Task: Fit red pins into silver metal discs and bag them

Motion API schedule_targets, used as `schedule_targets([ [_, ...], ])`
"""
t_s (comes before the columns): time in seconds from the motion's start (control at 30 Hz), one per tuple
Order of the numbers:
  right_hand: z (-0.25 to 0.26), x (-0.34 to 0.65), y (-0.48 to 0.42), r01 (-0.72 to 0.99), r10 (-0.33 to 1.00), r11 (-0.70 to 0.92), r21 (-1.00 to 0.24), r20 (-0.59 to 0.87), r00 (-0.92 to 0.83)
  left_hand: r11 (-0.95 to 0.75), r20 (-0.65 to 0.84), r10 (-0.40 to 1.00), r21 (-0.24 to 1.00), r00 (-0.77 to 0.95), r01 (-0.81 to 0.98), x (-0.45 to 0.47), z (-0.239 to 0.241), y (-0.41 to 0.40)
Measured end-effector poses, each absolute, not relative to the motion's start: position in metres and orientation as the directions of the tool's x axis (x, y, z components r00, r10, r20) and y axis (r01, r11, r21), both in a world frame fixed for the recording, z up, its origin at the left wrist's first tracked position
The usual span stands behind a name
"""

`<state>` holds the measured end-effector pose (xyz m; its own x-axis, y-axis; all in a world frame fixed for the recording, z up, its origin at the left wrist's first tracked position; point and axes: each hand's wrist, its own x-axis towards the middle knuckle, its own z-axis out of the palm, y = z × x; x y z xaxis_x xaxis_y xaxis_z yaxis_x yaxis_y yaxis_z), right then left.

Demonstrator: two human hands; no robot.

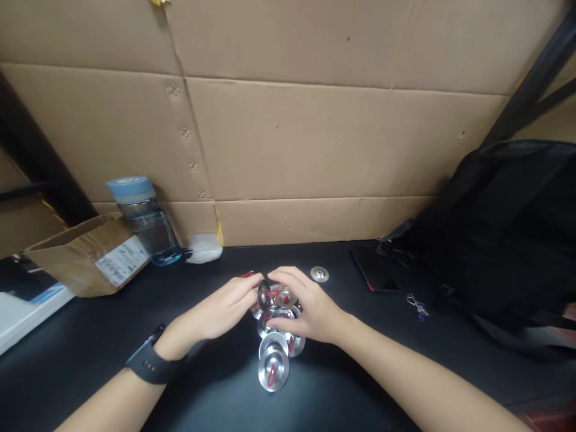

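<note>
Both my hands meet over a small heap of shiny metal discs (273,359) with red loops, lying on the black table (81,360). My left hand (225,310), a black watch on its wrist, pinches one disc (264,294) upright at its fingertips. My right hand (306,307) curls its fingers round the same disc and the ones just under it. One more disc (319,274) lies apart, just behind my right hand.
A blue-lidded water bottle (146,220), a brown paper parcel with a label (87,255) and a white wad (204,248) stand at the back left against a cardboard wall. A black bag (508,228), a dark phone (375,273) and small keys (417,305) lie to the right.
</note>
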<state>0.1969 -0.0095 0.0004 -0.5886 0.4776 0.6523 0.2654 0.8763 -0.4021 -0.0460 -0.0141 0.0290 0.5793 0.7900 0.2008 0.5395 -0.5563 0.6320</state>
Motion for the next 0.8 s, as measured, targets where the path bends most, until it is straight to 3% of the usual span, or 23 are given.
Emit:
schedule_targets([
  [0.43,0.000,0.192,-0.012,0.248,0.496,0.868,-0.431,0.717,-0.490,-0.483,0.188,0.764,0.802,0.617,0.353,-0.026,0.011,-0.009],
  [0.53,-0.001,0.196,-0.003,0.313,0.564,0.826,-0.469,0.708,-0.426,-0.472,0.204,0.783,0.810,0.588,0.348,-0.033,0.009,0.002],
  [0.6,-0.001,0.199,0.006,0.420,0.667,0.739,-0.527,0.660,-0.345,-0.513,0.245,0.803,0.748,0.543,0.421,-0.043,0.006,0.013],
  [0.67,-0.002,0.206,0.017,0.541,0.751,0.633,-0.553,0.609,-0.256,-0.552,0.297,0.824,0.610,0.482,0.568,-0.056,0.001,0.025],
  [0.73,-0.004,0.217,0.031,0.635,0.774,0.571,-0.520,0.599,-0.205,-0.542,0.370,0.837,0.458,0.403,0.705,-0.071,-0.007,0.039],
  [0.8,-0.005,0.229,0.043,0.703,0.793,0.513,-0.493,0.586,-0.167,-0.503,0.393,0.849,0.394,0.353,0.770,-0.085,-0.017,0.052],
])
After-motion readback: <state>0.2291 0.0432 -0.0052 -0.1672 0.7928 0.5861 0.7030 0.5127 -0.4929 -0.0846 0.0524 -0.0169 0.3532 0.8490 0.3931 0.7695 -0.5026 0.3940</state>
